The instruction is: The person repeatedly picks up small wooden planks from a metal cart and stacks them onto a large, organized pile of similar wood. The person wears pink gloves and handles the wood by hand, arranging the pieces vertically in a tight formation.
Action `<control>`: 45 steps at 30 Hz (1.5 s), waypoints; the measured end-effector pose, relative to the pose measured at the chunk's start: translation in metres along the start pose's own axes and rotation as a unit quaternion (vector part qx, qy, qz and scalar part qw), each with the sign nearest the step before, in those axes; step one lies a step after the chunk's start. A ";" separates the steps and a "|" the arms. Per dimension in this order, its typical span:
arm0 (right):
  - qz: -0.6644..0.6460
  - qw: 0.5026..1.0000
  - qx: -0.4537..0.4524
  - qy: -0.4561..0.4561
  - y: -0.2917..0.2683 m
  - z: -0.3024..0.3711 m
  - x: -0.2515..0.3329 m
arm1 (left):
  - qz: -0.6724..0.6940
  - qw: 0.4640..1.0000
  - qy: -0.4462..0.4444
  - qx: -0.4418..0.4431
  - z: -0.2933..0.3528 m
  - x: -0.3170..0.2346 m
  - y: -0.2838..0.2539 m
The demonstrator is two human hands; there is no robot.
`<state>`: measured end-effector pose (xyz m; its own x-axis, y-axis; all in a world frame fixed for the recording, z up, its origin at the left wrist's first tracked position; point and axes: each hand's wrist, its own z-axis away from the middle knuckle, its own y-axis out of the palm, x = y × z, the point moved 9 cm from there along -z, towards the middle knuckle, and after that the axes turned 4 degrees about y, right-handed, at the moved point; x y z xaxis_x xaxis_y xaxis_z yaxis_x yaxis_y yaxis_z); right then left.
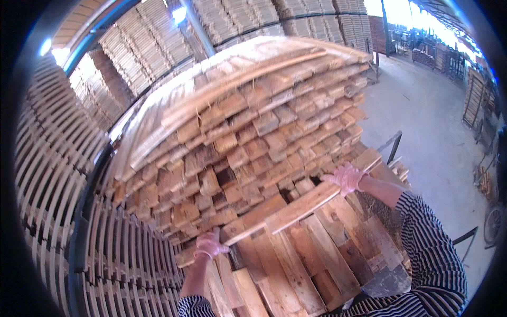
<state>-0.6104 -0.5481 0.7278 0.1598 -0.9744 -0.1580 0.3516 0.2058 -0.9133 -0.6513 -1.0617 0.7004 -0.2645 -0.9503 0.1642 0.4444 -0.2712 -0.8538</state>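
A long, narrow wooden board (303,205) runs slantwise in front of me, its right part farther off than its left. Near its left end, my left hand (211,244), in a pinkish glove, has its fingers closed over the board. My right hand (346,178), gloved alike, grips the board close to its right end. Beneath and nearer to me lie several planks (296,253) side by side, pointing away from me. Just beyond the board rises a tall pile of stacked boards (253,142) with their cut ends facing me.
Slatted wood stacks (55,174) stand close on the left behind a dark post (79,227). More timber stacks (232,21) line the back. A concrete floor (417,105) stretches to the right, where a metal bar (393,147) juts out and a wheel (494,224) stands.
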 end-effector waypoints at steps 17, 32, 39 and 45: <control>-0.256 0.898 -0.351 -0.072 0.031 0.117 0.056 | 0.071 0.924 0.163 -0.340 0.033 -0.149 -0.508; -0.476 0.776 -0.341 -0.236 -0.129 0.174 0.095 | 0.151 0.824 0.111 -0.535 0.173 -0.118 -0.465; -0.663 0.593 -0.332 -0.316 -0.207 0.159 0.118 | 0.656 0.604 0.280 -0.358 0.231 -0.240 -0.351; -0.640 0.650 -0.280 -0.297 -0.126 0.159 0.157 | 0.715 0.572 0.267 -0.302 0.218 -0.237 -0.224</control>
<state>-0.4833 -0.7124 0.8779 0.4540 -0.0726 0.8880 0.1824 -0.9680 -0.1724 -0.5013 -0.8092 0.9610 -0.2950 0.0898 -0.9513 0.1996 0.9794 0.0306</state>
